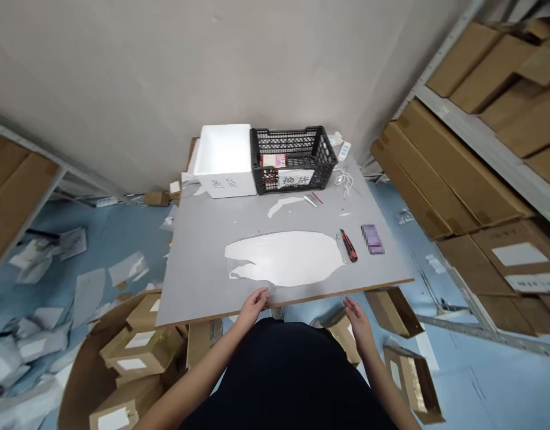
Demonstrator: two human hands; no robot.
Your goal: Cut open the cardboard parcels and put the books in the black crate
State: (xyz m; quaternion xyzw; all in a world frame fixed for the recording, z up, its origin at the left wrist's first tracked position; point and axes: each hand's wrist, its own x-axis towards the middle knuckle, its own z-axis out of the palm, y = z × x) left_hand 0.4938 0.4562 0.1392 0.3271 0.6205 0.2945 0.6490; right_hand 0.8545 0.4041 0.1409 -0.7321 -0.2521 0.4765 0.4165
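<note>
I am resting my open left hand (254,306) on the near edge of the gray table (198,280). My open right hand (358,319) is holding nothing. Far away, a black crate (317,152) is standing beside a white foam box (223,149), and a small packet (273,160) is lying inside the crate. A red box cutter (349,245) is lying on the right.
</note>
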